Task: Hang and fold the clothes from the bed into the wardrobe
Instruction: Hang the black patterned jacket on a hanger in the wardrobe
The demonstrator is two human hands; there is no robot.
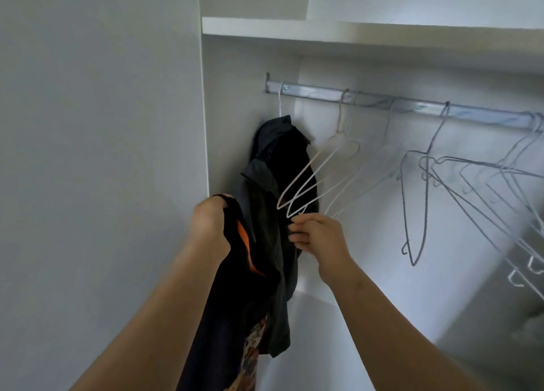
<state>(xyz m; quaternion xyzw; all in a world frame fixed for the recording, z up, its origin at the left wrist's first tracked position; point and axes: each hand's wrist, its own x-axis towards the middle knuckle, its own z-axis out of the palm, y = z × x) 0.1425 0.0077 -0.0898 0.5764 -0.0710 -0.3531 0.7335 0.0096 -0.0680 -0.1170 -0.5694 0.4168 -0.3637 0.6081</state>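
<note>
My left hand [209,223] grips the top of a black garment with an orange patch [235,296], which hangs down along my forearm. My right hand [316,234] pinches the lower corner of a white wire hanger [316,172] that is hooked on the metal rail [368,97] and tilted toward me. A dark jacket [276,190] hangs on a hanger at the rail's left end, right behind both hands.
Several empty grey wire hangers [418,208] hang along the rail to the right. A white shelf [353,34] runs above the rail. The white wardrobe side panel [103,155] stands close on the left.
</note>
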